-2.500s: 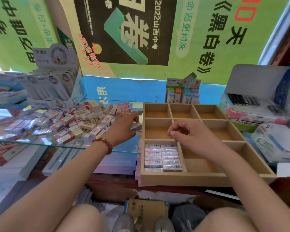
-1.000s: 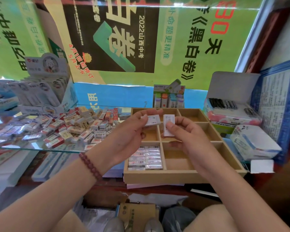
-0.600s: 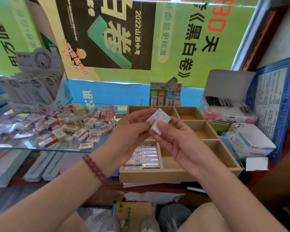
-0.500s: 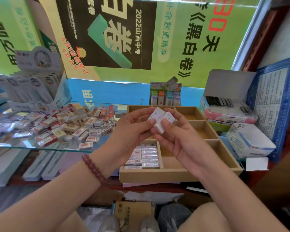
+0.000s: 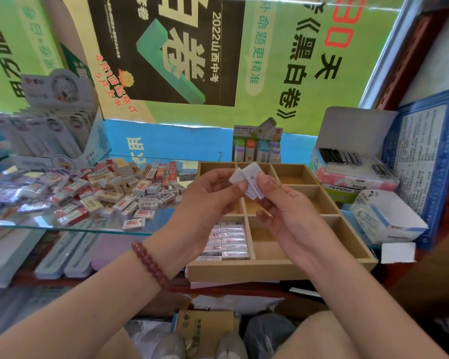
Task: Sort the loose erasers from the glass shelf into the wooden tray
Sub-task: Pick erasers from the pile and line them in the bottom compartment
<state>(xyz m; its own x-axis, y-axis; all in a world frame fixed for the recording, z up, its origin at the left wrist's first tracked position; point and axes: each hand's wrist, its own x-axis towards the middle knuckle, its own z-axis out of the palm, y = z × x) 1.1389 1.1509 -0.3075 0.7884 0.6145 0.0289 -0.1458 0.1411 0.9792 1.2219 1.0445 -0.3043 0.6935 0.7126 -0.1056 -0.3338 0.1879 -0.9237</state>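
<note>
Both hands meet above the wooden tray (image 5: 278,269), each pinching a small white wrapped eraser. My left hand (image 5: 205,200) holds one eraser (image 5: 236,176) at its fingertips. My right hand (image 5: 285,208) grips the other eraser (image 5: 253,183), which overlaps the first. The tray has several compartments; its front-left one holds two neat rows of wrapped erasers (image 5: 227,240). A heap of loose erasers (image 5: 109,193) covers the glass shelf (image 5: 70,228) to the left.
A display box of pens (image 5: 57,130) stands at the back left of the shelf. Correction-tape packs (image 5: 257,146) stand behind the tray. Open boxes of stationery (image 5: 355,167) and a white packet (image 5: 386,216) lie to the right. Pen cases (image 5: 65,252) lie under the glass.
My left hand left the eraser heap and rose with an eraser. Both hands came together above the tray, and the two erasers now overlap.
</note>
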